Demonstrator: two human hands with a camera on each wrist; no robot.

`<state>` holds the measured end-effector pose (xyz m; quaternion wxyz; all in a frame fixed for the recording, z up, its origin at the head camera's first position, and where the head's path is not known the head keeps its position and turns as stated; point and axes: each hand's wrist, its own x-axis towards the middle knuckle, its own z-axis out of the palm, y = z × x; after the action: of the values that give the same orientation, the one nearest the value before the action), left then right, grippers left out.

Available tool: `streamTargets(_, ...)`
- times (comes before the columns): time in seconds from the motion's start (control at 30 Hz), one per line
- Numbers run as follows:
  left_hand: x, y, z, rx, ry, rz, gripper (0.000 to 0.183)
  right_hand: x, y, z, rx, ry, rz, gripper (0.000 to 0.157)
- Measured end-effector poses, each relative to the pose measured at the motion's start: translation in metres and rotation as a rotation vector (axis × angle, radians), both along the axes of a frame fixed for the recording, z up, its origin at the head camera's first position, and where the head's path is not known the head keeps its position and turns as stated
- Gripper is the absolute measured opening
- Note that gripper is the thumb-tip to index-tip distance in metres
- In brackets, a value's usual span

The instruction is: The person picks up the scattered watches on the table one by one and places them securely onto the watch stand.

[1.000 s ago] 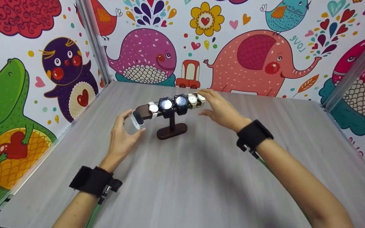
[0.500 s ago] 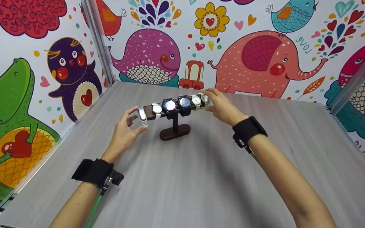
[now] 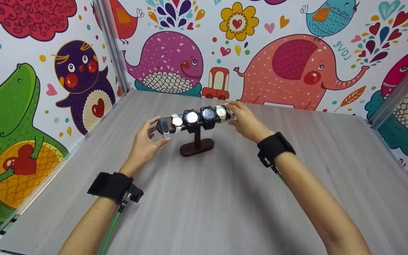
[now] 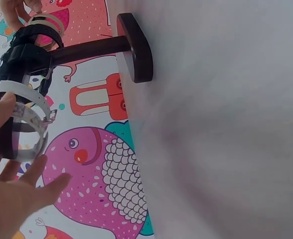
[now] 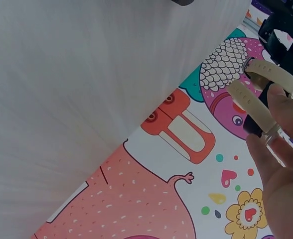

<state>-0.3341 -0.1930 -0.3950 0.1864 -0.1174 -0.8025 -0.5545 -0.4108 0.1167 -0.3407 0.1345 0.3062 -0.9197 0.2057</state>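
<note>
A dark brown watch stand (image 3: 197, 147) stands on the table, its raised bar carrying a row of watches. My left hand (image 3: 143, 145) holds a fitness band (image 3: 164, 125) with a dark screen and pale strap around the bar's left end; in the left wrist view its strap (image 4: 29, 119) loops the bar. At the right end, my right hand (image 3: 248, 122) pinches a cream-strapped watch (image 5: 253, 109), mostly hidden by the fingers in the head view. Between them sit a white watch (image 3: 177, 121), two dark chunky watches (image 3: 191, 117) and another cream-strapped watch (image 3: 221, 112).
The grey table (image 3: 204, 205) meets cartoon-printed walls (image 3: 260, 21) at the back and sides. Metal posts (image 3: 110, 46) stand at the corners. Black wrist straps with cameras (image 3: 115, 187) and green cables (image 3: 112, 226) run along both forearms.
The left hand has moved the fitness band rightward onto the bar's left end, and its screen has turned. My right hand has closed in on the end watch, covering more of it.
</note>
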Motion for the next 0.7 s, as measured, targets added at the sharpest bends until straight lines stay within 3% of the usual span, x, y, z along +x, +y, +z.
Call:
streamTargets(0.27, -0.002, 0.005, 0.000, -0.001, -0.029, 0.009, 0.072, 0.000, -0.002, -0.007, -0.027, 0.010, 0.016, 0.055)
streamTargets(0.53, 0.014, 0.013, 0.021, 0.058, -0.037, -0.037, 0.069, 0.000, -0.004, -0.008, -0.023, 0.010, 0.044, 0.055)
streamTargets(0.7, 0.006, 0.010, 0.013, -0.002, -0.041, -0.027, 0.074, -0.001, -0.004, -0.005, -0.011, -0.010, 0.034, 0.055)
